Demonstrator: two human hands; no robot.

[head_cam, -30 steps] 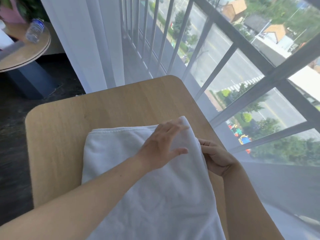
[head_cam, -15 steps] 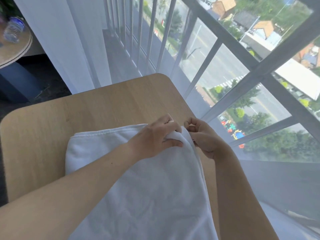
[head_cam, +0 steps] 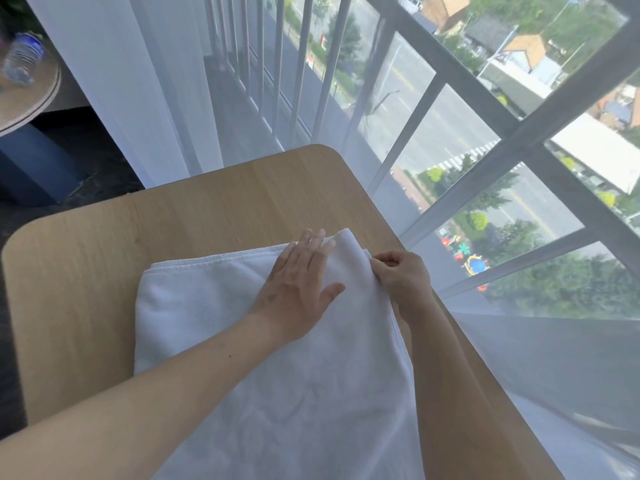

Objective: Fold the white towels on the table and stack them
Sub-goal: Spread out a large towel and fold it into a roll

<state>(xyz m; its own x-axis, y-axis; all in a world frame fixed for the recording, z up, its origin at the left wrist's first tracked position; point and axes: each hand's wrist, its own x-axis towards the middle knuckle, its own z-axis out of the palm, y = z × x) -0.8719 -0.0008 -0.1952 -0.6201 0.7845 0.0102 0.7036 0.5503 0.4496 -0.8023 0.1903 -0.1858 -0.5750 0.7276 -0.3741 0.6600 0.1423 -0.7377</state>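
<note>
A sheer curtain (head_cam: 145, 98) hangs from 11 o'clock down to 4 o'clock, veiling a window (head_cam: 450, 140) with grey bars. Through it, at 1 to 3 o'clock, lie a road (head_cam: 446, 123), roofs (head_cam: 526, 46), trees (head_cam: 571, 285) and a bright playground (head_cam: 464, 254). At 10 o'clock a round side table (head_cam: 31, 105) shows only its edge, with a blurred plastic bottle (head_cam: 22, 58) lying on it. Below that sits a dark blue base (head_cam: 31, 168) on dark floor (head_cam: 104, 161).

surface: light wooden table (head_cam: 207, 216), rounded corners | on it: white towel (head_cam: 214, 306), folded, lying flat
</note>
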